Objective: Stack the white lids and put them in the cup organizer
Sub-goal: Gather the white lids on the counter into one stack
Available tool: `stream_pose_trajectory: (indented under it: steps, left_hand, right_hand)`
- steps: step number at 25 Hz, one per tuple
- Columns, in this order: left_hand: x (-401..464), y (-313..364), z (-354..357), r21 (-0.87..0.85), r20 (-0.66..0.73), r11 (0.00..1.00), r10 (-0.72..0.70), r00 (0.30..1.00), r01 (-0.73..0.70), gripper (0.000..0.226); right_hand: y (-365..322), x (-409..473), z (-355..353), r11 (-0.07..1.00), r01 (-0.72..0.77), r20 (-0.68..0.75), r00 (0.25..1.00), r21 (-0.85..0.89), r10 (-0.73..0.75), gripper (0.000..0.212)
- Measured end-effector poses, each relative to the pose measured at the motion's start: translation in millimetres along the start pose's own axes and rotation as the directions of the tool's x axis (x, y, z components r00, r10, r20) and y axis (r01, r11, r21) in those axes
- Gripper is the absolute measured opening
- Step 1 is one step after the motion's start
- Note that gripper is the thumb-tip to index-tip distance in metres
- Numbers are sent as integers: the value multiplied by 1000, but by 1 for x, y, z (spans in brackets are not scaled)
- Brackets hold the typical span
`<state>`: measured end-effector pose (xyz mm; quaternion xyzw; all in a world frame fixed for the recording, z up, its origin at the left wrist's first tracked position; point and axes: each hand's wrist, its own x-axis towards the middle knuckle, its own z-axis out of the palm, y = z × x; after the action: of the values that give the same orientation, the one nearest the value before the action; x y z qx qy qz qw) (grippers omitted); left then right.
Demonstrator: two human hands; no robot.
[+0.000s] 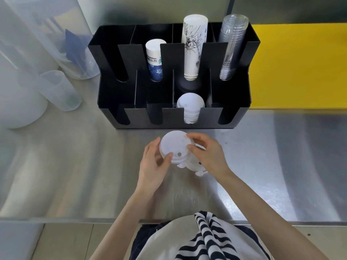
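A brushed stainless steel bench (75,166) runs in front of you, with a bright yellow panel (300,66) at its far right and frosted translucent plastic jugs (54,89) crowded at the far left. Just beyond your hands stands the black plastic cup organizer (112,87), split into a back row and a front row of slotted compartments. In the back row you have a blue-printed white paper cup stack (155,59), a taller white paper cup stack with black line drawings (193,47) and a clear plastic cup stack (231,45) at the right end. A pile of white lids already in the organizer (190,107) fills the third front compartment from the left.

Your left hand (152,166) and right hand (208,154) are both closed around the small stack of round white plastic lids (173,147), held near the bench in front of the organizer. Your left thumb presses on the top lid's rim beside its sip hole, and your right fingertips pinch the far-right edge. More lids show beneath, their tabs poking out toward you.
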<state>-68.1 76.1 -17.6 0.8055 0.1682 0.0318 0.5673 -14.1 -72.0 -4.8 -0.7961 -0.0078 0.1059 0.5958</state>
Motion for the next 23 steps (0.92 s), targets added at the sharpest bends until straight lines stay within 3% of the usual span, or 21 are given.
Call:
stream_pose_trajectory:
  steps: [3, 10, 14, 23]
  left_hand:
    - [2, 7, 11, -137, -4, 974, -185, 983, 182, 42]
    - [4, 19, 27, -289, 104, 925, -228, 968, 248, 28]
    - [3, 16, 42, -144, 74, 963, -219, 973, 228, 32]
    - [-2, 5, 59, -20, 29, 990, -141, 990, 142, 32]
  right_hand:
    - [4, -4, -15, 999, -20, -44, 999, 44, 22, 25]
    - [13, -6, -34, 1000, -21, -128, 992, 5, 21, 24]
    - [23, -8, -39, 998, -51, -159, 986, -44, 43, 24]
    - [40, -6, -41, 987, -98, -174, 982, -126, 75, 25]
